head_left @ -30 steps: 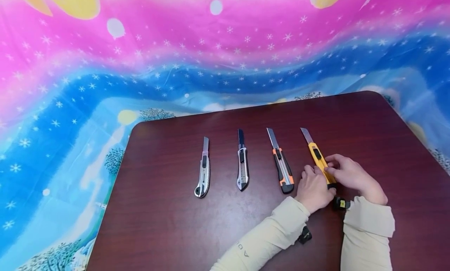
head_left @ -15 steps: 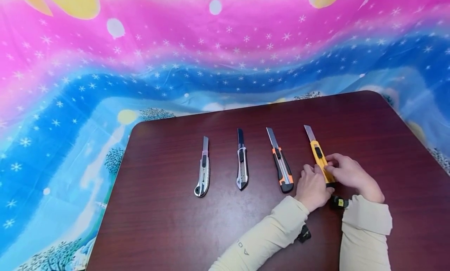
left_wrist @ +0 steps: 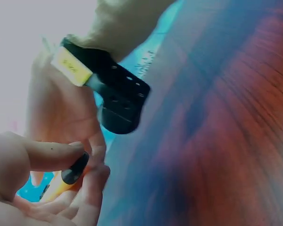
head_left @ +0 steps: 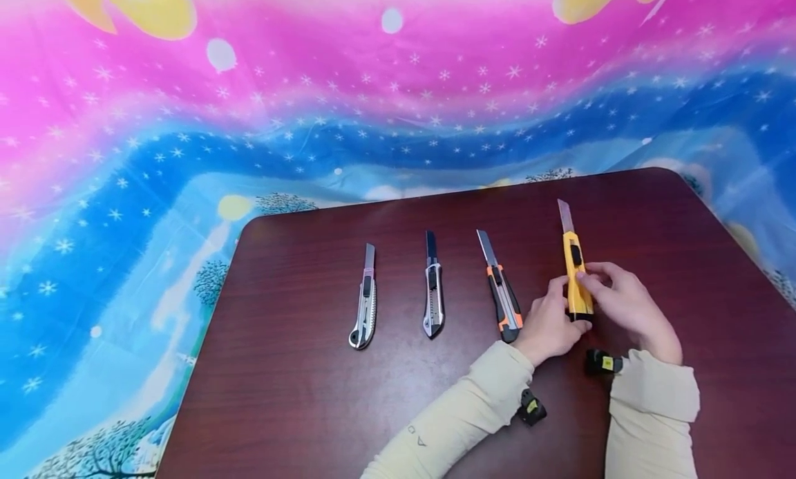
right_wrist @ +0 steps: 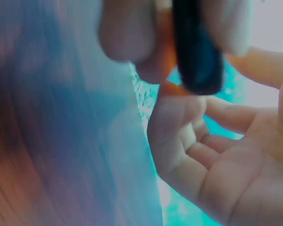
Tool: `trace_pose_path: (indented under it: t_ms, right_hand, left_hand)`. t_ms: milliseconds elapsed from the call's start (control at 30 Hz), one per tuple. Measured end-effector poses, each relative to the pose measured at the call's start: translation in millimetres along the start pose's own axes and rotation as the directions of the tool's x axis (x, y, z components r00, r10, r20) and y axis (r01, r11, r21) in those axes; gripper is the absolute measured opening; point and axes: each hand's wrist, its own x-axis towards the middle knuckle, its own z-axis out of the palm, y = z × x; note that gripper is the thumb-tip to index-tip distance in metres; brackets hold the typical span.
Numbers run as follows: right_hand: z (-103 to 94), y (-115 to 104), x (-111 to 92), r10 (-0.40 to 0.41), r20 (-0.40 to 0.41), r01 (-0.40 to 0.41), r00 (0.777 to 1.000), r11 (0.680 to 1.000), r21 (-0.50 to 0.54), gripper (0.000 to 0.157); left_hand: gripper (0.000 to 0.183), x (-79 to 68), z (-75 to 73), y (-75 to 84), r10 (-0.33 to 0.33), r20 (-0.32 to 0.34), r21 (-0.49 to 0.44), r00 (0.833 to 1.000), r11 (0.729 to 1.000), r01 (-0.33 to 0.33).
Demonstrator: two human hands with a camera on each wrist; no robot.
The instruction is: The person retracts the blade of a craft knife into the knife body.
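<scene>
A yellow utility knife (head_left: 577, 292) with its blade extended points away from me at the right side of the table. My left hand (head_left: 550, 320) pinches its black-capped lower end between thumb and fingers. On the other side of the handle my right hand (head_left: 629, 307) grips it, the thumb lying on the yellow body below the black slider. In the left wrist view the knife's black end cap (left_wrist: 75, 168) shows between the left thumb and fingers. The right wrist view has that cap (right_wrist: 198, 52) large and blurred, with the right hand (right_wrist: 236, 165) below it.
Three more utility knives lie in a row to the left, blades extended: an orange and black one (head_left: 502, 296), a silver one with a dark blade (head_left: 433, 292), and a silver one (head_left: 364, 303). They rest on the dark red table (head_left: 298, 396). A printed cloth (head_left: 348, 106) hangs behind.
The yellow knife has turned from leaning left to nearly straight, and it has shifted away from me with both hands on it. The other knives stay in place; the head view has tilted slightly.
</scene>
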Motion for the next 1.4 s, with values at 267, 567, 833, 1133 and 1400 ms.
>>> trace_pose_path:
  t_ms: [267, 567, 833, 1133, 1400]
  right_hand:
    - [6.2, -12.2, 3.0, -0.032, 0.041, 0.023, 0.999, 0.978, 0.206, 0.062]
    - [29.3, -37.6, 8.6, -0.091, 0.107, 0.044, 0.99, 0.926, 0.376, 0.056]
    - [56.6, -59.0, 14.2, -0.145, 0.143, 0.063, 0.979, 0.884, 0.462, 0.057]
    - [78.9, -82.4, 22.4, -0.144, 0.218, 0.036, 0.965, 0.9, 0.434, 0.061]
    - [102.4, -108.6, 35.3, -0.137, 0.276, -0.015, 0.951, 0.873, 0.487, 0.069]
  left_hand:
    - [0.063, -5.8, -32.9, -1.0, -0.09, 0.036, -0.21, 0.995, 0.973, 0.096]
    - [0.062, -24.3, -72.6, -22.2, -0.069, 0.176, -0.542, 0.982, 0.826, 0.155]
    - [0.065, -42.0, -100.8, -45.7, -0.06, 0.29, -0.684, 0.955, 0.685, 0.251]
    - [0.05, -60.5, -125.4, -72.5, 0.027, 0.334, -0.7, 0.942, 0.677, 0.229]
    - [0.047, -74.2, -139.3, -96.0, 0.033, 0.286, -0.75, 0.958, 0.63, 0.202]
